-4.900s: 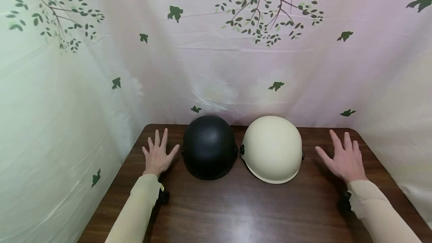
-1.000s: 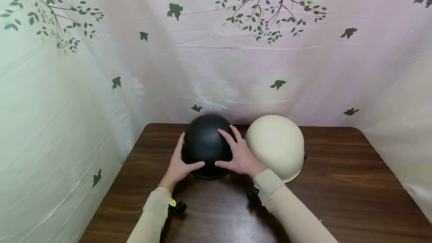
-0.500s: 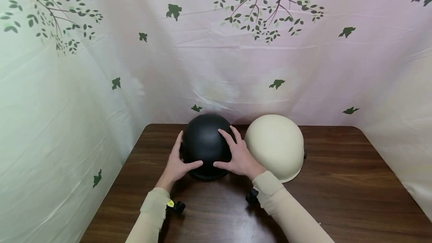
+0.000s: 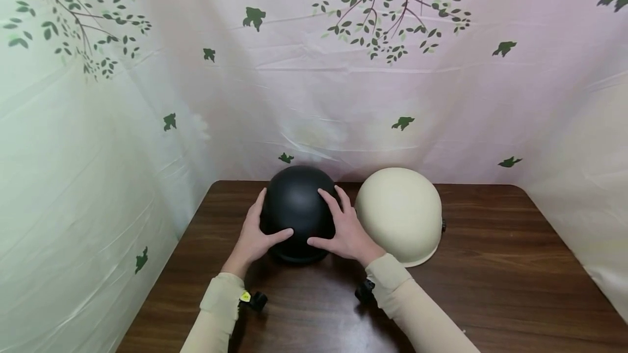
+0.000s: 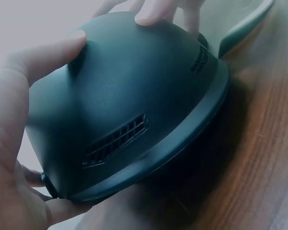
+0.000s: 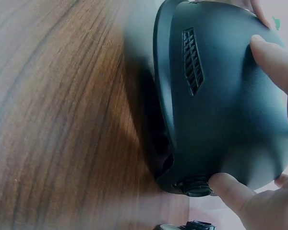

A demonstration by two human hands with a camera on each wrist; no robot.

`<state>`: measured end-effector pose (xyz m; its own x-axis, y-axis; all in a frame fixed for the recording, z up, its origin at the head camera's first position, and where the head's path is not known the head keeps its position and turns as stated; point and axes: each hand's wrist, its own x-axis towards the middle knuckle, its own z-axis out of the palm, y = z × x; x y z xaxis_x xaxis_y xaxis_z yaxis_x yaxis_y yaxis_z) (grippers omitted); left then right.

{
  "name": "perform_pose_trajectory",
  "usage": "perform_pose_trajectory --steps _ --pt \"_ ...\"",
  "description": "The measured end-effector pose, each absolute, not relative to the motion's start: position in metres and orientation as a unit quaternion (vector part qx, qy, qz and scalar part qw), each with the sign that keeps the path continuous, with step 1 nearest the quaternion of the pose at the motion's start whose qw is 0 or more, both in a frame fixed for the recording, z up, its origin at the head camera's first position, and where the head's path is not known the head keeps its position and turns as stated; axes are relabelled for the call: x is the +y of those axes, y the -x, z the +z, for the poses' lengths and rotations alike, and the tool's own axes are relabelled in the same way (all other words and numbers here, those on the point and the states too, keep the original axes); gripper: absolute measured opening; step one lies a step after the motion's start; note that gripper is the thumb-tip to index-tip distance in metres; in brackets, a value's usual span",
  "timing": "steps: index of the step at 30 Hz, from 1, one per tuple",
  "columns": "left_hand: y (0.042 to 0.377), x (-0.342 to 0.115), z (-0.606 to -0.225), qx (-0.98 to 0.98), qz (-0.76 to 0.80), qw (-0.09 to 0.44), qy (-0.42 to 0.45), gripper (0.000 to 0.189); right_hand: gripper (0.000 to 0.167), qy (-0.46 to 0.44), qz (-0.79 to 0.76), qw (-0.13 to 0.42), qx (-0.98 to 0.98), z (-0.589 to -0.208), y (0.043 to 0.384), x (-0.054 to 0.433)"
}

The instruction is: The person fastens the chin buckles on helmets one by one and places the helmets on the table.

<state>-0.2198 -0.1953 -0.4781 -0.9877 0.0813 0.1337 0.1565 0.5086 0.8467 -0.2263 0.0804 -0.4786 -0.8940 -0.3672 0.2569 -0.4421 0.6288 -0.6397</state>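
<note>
A smooth black helmet (image 4: 296,206) sits dome up near the table's back edge, between the two hands. My left hand (image 4: 252,238) grips its left side, thumb on the front of the shell; in the left wrist view a lower finger reaches under the rim. On the other side my right hand (image 4: 348,230) holds the shell with spread, bent fingers, and in the right wrist view one finger touches a round side knob (image 6: 197,186). Slotted vents (image 5: 116,141) show above the rim. Dark shadow lies beneath the rim; I cannot tell whether it is fully off the table.
A cream helmet (image 4: 399,211) stands dome up just right of the black one, close behind the right wrist. The brown wooden table (image 4: 510,266) has a patterned curtain (image 4: 314,97) along its back and sides. Small cameras are strapped to both wrists.
About five seconds ago both hands lay spread at the table's sides; now they hold the black helmet. Over the last second the helmet and hands have shifted slightly left, away from the cream helmet.
</note>
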Motion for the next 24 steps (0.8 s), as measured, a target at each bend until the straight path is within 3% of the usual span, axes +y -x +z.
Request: perform_pose_trajectory --steps 24 --pt "0.213 -0.185 -0.45 -0.903 -0.392 0.146 0.097 0.119 0.114 -0.19 0.466 0.046 -0.863 -0.485 0.217 0.082"
